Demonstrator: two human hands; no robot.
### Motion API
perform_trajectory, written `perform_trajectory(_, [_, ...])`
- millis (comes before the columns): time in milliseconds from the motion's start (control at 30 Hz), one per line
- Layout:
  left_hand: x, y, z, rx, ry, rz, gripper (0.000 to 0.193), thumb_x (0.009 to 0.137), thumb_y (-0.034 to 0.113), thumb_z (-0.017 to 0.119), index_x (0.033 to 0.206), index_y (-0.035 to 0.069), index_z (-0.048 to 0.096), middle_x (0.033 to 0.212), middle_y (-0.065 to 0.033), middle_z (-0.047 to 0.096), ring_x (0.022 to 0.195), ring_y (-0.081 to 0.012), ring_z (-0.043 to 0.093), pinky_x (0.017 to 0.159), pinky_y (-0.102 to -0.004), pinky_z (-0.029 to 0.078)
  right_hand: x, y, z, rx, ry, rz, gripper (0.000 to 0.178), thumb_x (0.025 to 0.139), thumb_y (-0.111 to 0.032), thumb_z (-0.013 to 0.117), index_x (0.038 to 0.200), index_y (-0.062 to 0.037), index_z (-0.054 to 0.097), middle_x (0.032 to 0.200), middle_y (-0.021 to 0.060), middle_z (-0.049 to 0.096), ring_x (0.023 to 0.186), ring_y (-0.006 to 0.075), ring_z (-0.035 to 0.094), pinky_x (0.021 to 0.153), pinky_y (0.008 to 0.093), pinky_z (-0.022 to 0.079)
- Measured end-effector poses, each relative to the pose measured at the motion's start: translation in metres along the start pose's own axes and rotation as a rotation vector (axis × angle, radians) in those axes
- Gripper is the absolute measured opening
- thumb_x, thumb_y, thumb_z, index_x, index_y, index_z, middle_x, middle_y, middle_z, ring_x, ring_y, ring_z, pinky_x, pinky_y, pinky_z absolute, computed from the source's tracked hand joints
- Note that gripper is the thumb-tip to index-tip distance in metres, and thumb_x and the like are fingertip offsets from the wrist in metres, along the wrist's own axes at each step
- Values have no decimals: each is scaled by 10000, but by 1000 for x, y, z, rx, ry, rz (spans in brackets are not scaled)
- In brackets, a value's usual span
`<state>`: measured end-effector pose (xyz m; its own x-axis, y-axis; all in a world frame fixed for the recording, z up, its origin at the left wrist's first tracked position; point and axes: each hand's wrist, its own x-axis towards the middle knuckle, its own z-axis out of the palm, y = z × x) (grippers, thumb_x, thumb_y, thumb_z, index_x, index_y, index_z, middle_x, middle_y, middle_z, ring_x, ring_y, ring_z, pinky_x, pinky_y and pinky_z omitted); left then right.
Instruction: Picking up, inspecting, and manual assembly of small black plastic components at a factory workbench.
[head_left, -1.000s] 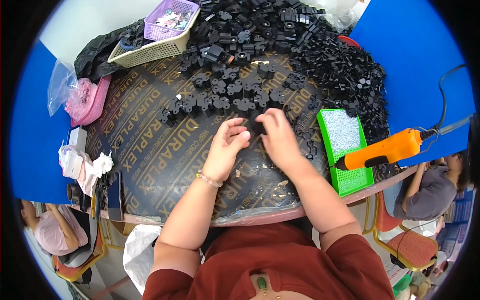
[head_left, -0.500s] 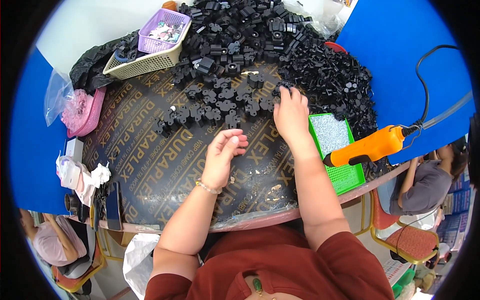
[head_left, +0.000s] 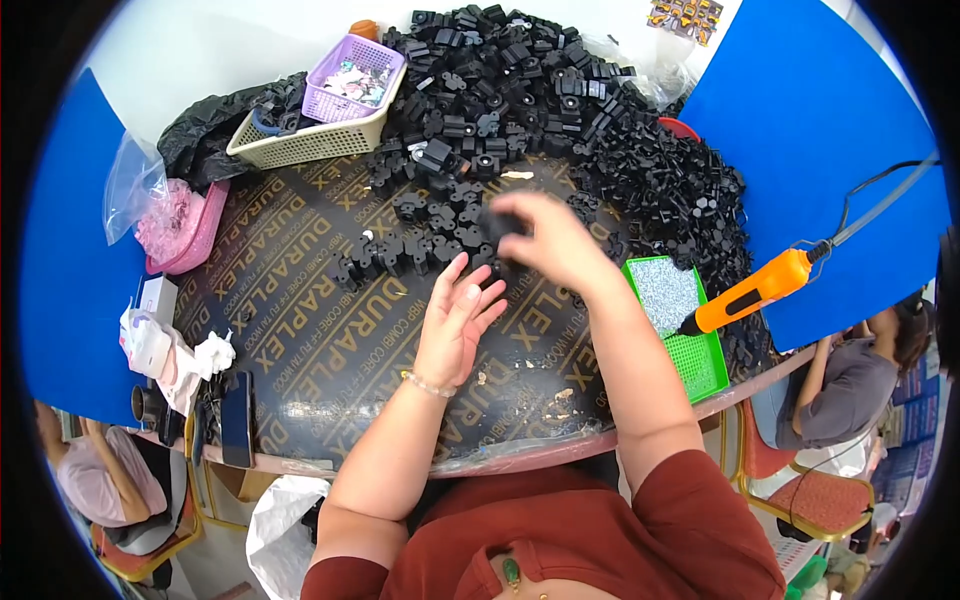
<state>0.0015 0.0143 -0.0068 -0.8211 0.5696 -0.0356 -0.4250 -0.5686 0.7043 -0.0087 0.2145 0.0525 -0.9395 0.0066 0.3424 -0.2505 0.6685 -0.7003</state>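
My right hand (head_left: 556, 243) is closed round a black plastic part (head_left: 496, 226), somewhat blurred, above the table. Just nearer to me, my left hand (head_left: 455, 335) is open and empty, palm turned inward with its fingers spread. Several similar black parts (head_left: 400, 255) stand in a loose cluster behind and to the left of the hands. Beyond them a large heap of black parts (head_left: 500, 95) spreads over the back of the table. Right of my right hand lies a heap of smaller black pieces (head_left: 680, 185).
A green tray (head_left: 708, 367) with small silvery pieces (head_left: 664, 290) sits at right, with an orange electric screwdriver (head_left: 755, 290) over it. Baskets (head_left: 300, 148) stand back left, a pink basket (head_left: 205, 235) and phone (head_left: 237, 420) at left. Blue partitions (head_left: 820, 130) flank the table; two people sit beyond.
My right hand has moved left from the edge of the small-piece heap, now with a black part in it. My left hand's fingers have spread and turned upward. The view has shifted slightly.
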Motion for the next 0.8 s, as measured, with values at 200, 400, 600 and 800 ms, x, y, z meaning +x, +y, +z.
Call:
perform_trajectory(200, [-1,-1,7,-48,-71,-94,520,999,154,562,1456,53,335,1265,-195,595,1106,-290,644,934,-375,534,-63,-5,-36,-253,253,277,235,843,-130,725,1028,9,684,920,146,688,836,242,683,762,332,539])
perform_trajectory(400, [1,-3,-5,44,-161,-199,504,991,216,585,1436,100,378,1257,-168,612,1072,-296,666,799,-318,553,-80,34,-4,-701,50,475,306,718,-278,825,848,-21,724,1008,157,643,1016,342,572,867,432,482])
perform_trajectory(600, [-6,7,5,16,-232,-197,491,988,187,583,1437,147,388,1266,-140,597,1089,-321,654,848,-346,550,-86,17,-15,-527,335,344,191,713,-153,802,846,-43,720,997,104,632,1034,324,540,909,446,431])
perform_trajectory(800, [2,-1,-6,-228,-169,-194,427,961,122,603,1356,104,443,1362,-159,539,1211,-321,571,971,-430,509,-81,-6,-2,755,292,389,195,862,-66,737,1019,30,673,898,54,683,781,108,623,719,242,504])
